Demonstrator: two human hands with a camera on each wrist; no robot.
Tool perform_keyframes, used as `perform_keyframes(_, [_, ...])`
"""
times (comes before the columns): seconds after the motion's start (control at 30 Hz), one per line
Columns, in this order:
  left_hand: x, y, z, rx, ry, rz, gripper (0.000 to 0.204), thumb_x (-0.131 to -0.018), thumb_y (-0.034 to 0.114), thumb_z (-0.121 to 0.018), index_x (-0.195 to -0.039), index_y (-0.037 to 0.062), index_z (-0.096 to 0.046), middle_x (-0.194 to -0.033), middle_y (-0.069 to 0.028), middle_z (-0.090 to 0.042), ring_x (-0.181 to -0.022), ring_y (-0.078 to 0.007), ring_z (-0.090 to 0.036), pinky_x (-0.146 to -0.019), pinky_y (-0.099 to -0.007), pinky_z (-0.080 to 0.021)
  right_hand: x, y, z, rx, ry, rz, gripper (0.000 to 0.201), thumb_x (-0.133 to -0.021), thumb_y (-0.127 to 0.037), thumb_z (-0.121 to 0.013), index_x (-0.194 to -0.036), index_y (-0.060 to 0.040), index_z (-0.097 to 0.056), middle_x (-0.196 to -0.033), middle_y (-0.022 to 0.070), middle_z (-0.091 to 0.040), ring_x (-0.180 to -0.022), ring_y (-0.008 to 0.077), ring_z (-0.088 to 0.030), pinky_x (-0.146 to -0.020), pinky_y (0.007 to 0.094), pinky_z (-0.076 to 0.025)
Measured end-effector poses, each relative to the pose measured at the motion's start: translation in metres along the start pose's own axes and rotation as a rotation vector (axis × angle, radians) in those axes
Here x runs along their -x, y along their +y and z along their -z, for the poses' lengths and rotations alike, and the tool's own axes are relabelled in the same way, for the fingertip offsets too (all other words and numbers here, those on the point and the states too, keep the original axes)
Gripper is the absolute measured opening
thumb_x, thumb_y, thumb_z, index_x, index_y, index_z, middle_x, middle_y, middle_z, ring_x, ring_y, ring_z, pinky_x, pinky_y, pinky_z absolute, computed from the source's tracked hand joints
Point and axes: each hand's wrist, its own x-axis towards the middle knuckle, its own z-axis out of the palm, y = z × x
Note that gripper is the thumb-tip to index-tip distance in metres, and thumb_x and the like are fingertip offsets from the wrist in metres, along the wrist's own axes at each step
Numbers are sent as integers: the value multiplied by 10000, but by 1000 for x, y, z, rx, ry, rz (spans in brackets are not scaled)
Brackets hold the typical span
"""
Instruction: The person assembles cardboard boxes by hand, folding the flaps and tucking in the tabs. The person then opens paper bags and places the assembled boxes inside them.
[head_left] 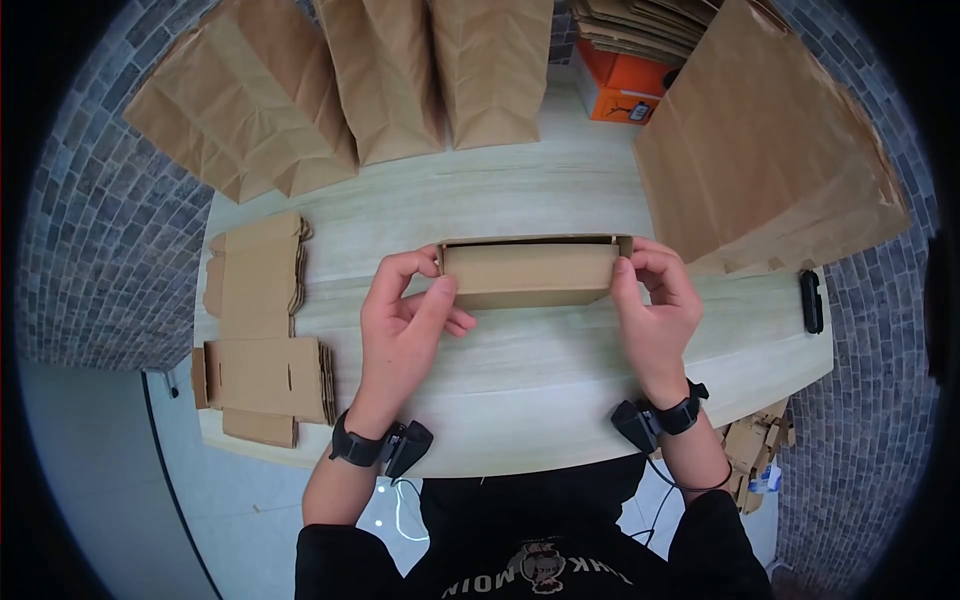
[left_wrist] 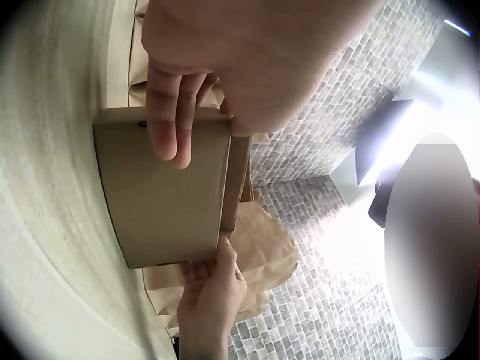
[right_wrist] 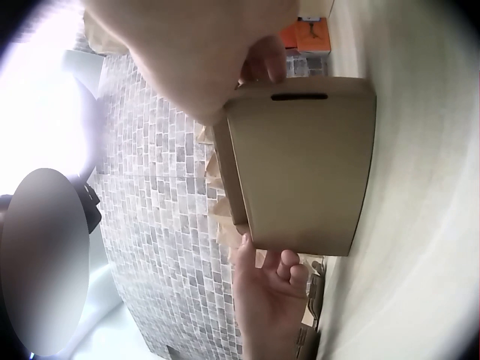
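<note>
A small brown cardboard box [head_left: 530, 275] stands on the table in front of the person, its long plain side facing them and a narrow dark gap along its top. At its left end, the left hand [head_left: 405, 320] pinches the upper corner between thumb and index finger, the other fingers loosely bent. The right hand [head_left: 658, 305] pinches the opposite upper corner, thumb on the near edge. The right wrist view shows a dark slot in the box side [right_wrist: 307, 165] close to the right hand. In the left wrist view, two left-hand fingers [left_wrist: 171, 120] lie across the box side.
Flat cardboard blanks [head_left: 265, 375] lie stacked at the table's left. Tall brown paper bags [head_left: 490, 80] line the back, and another large bag [head_left: 770, 150] stands at right. Behind it are an orange box [head_left: 615, 90] and folded cardboard [head_left: 640, 25]. A black object [head_left: 811, 302] lies near the right edge.
</note>
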Motion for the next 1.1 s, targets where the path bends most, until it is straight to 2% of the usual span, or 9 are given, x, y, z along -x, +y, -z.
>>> perform_keyframes(0.1, [0, -2, 1, 3, -12, -2, 158, -982, 73, -550, -1100, 22, -457, -1132, -132, -550, -688, -212, -702, -566, -287, -574, 1, 2, 1, 6, -22, 29, 72, -876, -6, -688, -926, 34, -654, -1079, 143, -685, -889, 147, -659, -797, 278, -562])
perform_keyframes(0.17, [0, -1, 0, 9, -9, -2, 159, -983, 73, -549, -1099, 22, -454, -1126, -130, -546, -686, -211, -701, -567, -287, -574, 2, -2, 0, -120, -35, -80, 77, -891, -10, -682, -944, 35, -648, -1094, 141, -679, -902, 136, -653, -804, 276, -558])
perform_keyframes(0.33, [0, 2, -1, 42, -30, -22, 156, -984, 72, -543, -1089, 26, -437, -1150, -145, -572, -676, -209, -697, -565, -287, -573, 1, 0, 2, -219, -79, -141, 104, -914, -17, -657, -1000, 25, -617, -1107, 132, -673, -935, 132, -641, -845, 287, -535])
perform_keyframes(0.53, [1, 4, -2, 23, -49, -14, 129, -989, 69, -524, -1056, 37, -418, -1287, -200, -589, -652, -203, -687, -559, -281, -568, -2, -1, 2, -213, -111, -174, 117, -925, -36, -646, -1023, 6, -597, -1111, 100, -656, -989, 138, -624, -886, 288, -505])
perform_keyframes(0.63, [2, 7, -5, 74, -19, -27, 165, -992, 64, -513, -1134, 37, -432, -1300, -195, -583, -654, -197, -683, -564, -281, -569, -2, 3, 7, -173, -132, -129, 112, -922, -36, -646, -1018, 1, -601, -1129, 97, -642, -990, 139, -619, -884, 287, -504])
perform_keyframes(0.7, [3, 12, -8, 46, -14, -32, 327, -1001, 68, -491, -1317, 51, -409, -1332, -194, -560, -683, -189, -679, -597, -280, -568, -1, 5, 10, -152, -155, -115, 111, -921, -35, -644, -1018, 0, -602, -1141, 101, -635, -986, 140, -618, -882, 288, -504])
perform_keyframes(0.73, [3, 12, -7, 46, -13, -33, 327, -1001, 68, -491, -1317, 51, -409, -1332, -194, -560, -683, -189, -679, -597, -280, -568, -1, 5, 11, -149, -155, -99, 105, -923, -34, -640, -1015, 3, -604, -1142, 106, -633, -979, 141, -618, -875, 288, -505])
perform_keyframes(0.8, [3, 11, -3, -95, -93, -56, 448, -1013, 89, -466, -1446, 65, -350, -1376, -183, -528, -712, -179, -675, -638, -271, -562, -1, 5, 12, -147, -157, -83, 100, -925, -32, -637, -1012, 7, -606, -1142, 111, -630, -971, 142, -618, -868, 287, -507])
perform_keyframes(1.1, [2, 12, 4, -182, -224, -54, 459, -1029, 140, -416, -1474, 34, -380, -1452, -169, -476, -762, -178, -683, -683, -273, -562, -5, 4, 18, -144, -141, -66, 75, -930, -41, -647, -885, 13, -623, -1082, 92, -643, -907, 104, -602, -797, 251, -499])
